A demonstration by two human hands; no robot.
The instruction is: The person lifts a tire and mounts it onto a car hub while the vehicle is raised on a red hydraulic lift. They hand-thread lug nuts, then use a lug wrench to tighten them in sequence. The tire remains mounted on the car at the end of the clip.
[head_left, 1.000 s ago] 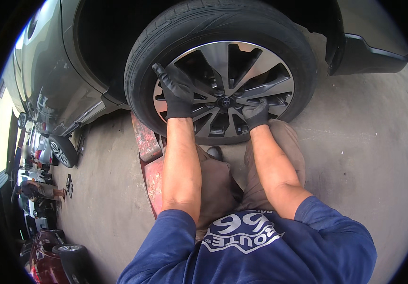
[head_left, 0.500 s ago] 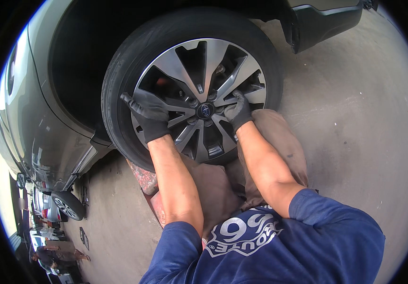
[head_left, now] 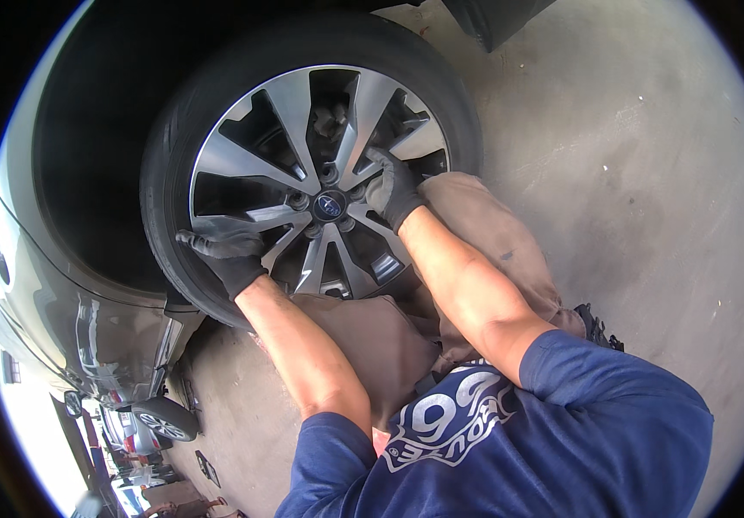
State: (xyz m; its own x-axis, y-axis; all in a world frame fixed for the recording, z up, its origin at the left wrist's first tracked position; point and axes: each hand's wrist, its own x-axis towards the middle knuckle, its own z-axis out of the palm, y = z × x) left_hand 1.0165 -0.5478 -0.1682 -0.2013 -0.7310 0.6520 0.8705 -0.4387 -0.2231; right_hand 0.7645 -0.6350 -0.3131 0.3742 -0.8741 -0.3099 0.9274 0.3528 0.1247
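A large wheel with a black tyre (head_left: 165, 173) and a silver-and-black spoked rim (head_left: 277, 112) stands in front of me, tucked partly into the dark wheel arch. My left hand (head_left: 230, 252), in a black-and-grey glove, grips its lower-left side, thumb reaching onto the tyre. My right hand (head_left: 389, 186), gloved alike, is curled on a spoke right of the centre cap (head_left: 330, 205). My brown-trousered knees (head_left: 493, 233) are close below and beside the tyre, partly hidden by my forearms.
The car's grey body (head_left: 104, 345) curves along the left, with a dark trim piece (head_left: 484, 22) top right. Farther back are another wheel (head_left: 165, 419), other vehicles and, small at lower left, what looks like a person (head_left: 173, 496). A red surface (head_left: 381, 439) shows under me.
The wheel and both hands have shifted left in the view. Around the hub, my left hand has gone lower and my right higher, an anticlockwise turn, partly from the view tilting.
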